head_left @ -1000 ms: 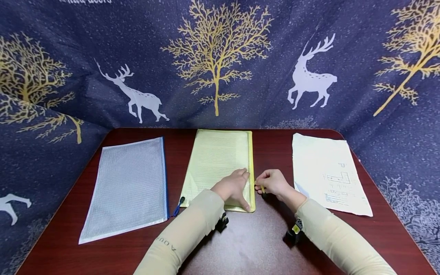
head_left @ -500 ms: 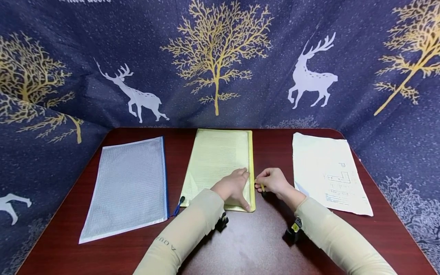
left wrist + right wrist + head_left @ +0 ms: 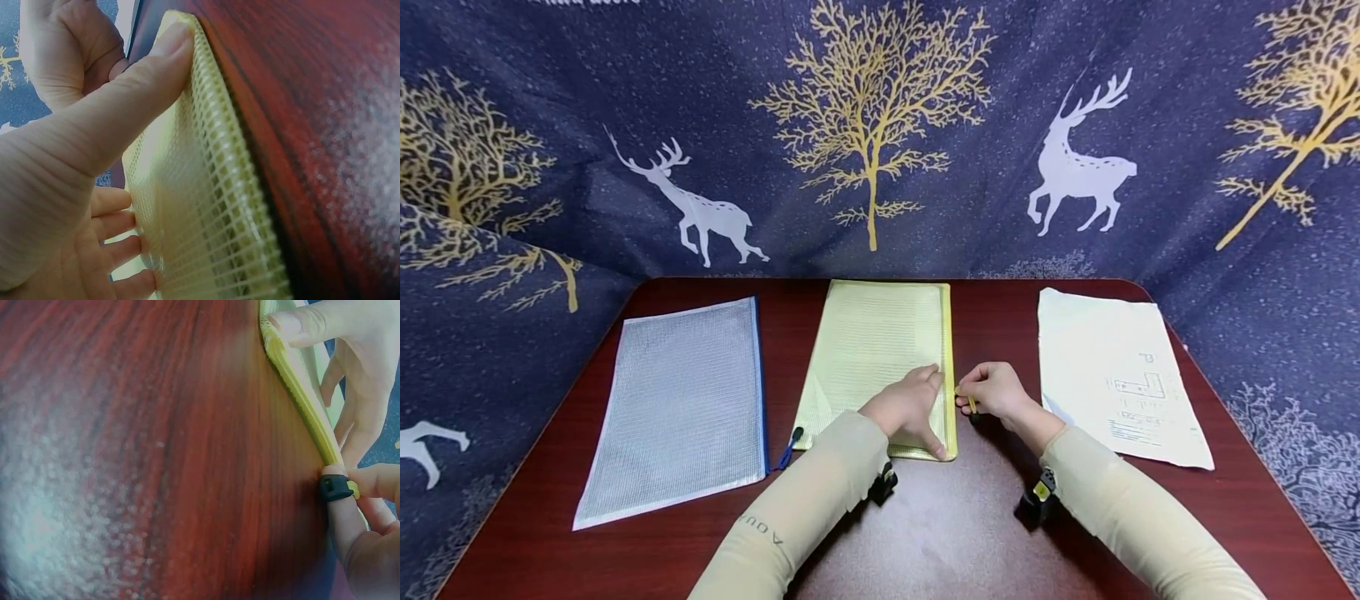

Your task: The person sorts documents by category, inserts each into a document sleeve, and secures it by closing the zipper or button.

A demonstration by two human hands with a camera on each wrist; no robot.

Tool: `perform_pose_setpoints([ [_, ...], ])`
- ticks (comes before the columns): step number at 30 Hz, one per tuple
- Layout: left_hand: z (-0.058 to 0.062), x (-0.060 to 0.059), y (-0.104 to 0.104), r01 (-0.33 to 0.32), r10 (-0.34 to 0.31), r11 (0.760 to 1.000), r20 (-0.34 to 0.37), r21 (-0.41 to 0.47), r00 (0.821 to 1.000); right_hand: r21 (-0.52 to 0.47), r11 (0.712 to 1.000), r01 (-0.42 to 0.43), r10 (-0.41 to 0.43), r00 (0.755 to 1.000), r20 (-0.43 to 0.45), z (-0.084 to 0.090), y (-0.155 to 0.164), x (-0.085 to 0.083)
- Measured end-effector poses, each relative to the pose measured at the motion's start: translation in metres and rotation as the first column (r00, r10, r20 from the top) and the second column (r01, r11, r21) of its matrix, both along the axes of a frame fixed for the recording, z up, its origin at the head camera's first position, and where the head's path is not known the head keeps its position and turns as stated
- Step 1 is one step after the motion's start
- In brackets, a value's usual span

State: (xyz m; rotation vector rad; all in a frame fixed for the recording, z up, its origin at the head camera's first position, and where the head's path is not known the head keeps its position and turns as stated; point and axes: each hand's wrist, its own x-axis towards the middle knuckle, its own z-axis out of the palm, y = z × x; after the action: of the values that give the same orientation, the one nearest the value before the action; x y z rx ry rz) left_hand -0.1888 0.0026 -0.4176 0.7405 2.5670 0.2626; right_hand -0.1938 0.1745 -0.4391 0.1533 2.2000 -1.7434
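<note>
- The yellow pouch (image 3: 880,358) lies flat in the middle of the table (image 3: 940,533), long side running away from the person; its zip edge (image 3: 950,367) faces right.
- The left hand (image 3: 910,408) lies spread on the pouch's near right part, fingers straight and pressing down; in the left wrist view the thumb (image 3: 125,106) lies along the edge.
- The right hand (image 3: 992,392) pinches the zip pull (image 3: 337,486) at that edge, roughly a third of the way up from the near end; judged from this, the zip is part-way along its run, and which stretch is closed cannot be told.
- The papers (image 3: 1112,375) lie to the right, apart from the pouch, none of them in either hand; something pale shows through the mesh, though whether it is a sheet is unclear.
- The pouch is soft plastic mesh with a fine grid weave, see-through, a flat rectangle with a ridged yellow zip band; the pull is a small black tab with a yellow end.
- The grey pouch (image 3: 685,400) on the left has the same mesh, a blue zip edge and a blue pull at the near corner.
- The table is dark red wood grain with a dull gloss and rounded corners; the papers are thin, off-white, lightly creased, with a small printed diagram.
</note>
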Motion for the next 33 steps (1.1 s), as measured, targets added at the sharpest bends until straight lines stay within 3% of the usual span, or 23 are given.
perform_pose_setpoints([
  [33, 0.001, 0.004, 0.003, -0.019, 0.019, 1.000, -0.029, 0.001, 0.999, 0.076, 0.996, 0.037, -0.035, 0.999, -0.017, 0.001, -0.004, -0.011],
])
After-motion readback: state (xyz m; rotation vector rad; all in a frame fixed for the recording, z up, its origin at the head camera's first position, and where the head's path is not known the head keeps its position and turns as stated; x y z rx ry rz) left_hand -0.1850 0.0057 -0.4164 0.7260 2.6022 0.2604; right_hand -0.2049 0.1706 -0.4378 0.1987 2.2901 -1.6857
